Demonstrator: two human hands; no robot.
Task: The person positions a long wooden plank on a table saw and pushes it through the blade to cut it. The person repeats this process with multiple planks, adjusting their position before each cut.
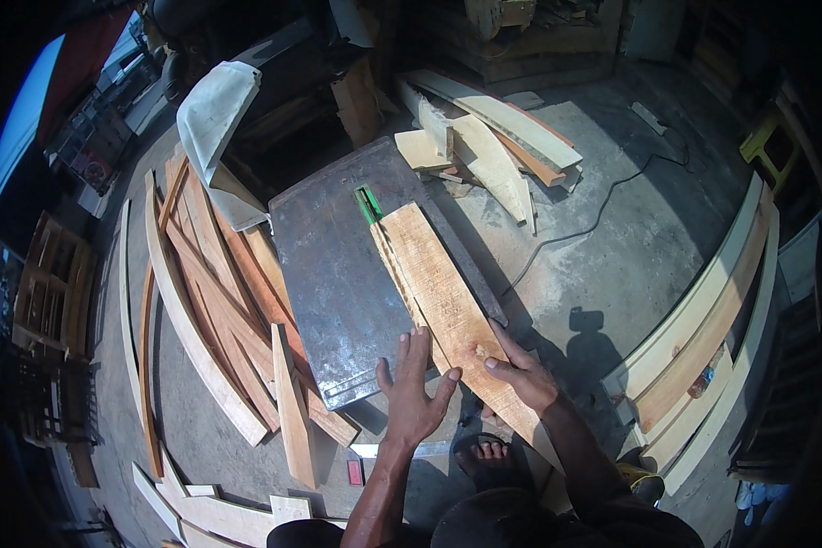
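A long rough-sawn wooden board (434, 283) lies on the dark metal top of a table saw (324, 283). Its far end reaches a green insert (368, 206) around a slot in the metal; the blade itself cannot be made out. A narrow strip of wood (395, 271) runs along the board's left edge, with a thin dark gap between them. My left hand (413, 399) has its fingers spread, fingertips touching the wood at that left side. My right hand (527, 376) grips the board's right edge, thumb on top, its other fingers partly hidden.
Long planks (219, 310) are heaped left of the saw, and more boards (703, 329) lie at the right. Offcuts (484, 151) rest beyond the table. A dark cable (594, 224) crosses the concrete floor. My bare foot (489, 457) is near a small red block (354, 472).
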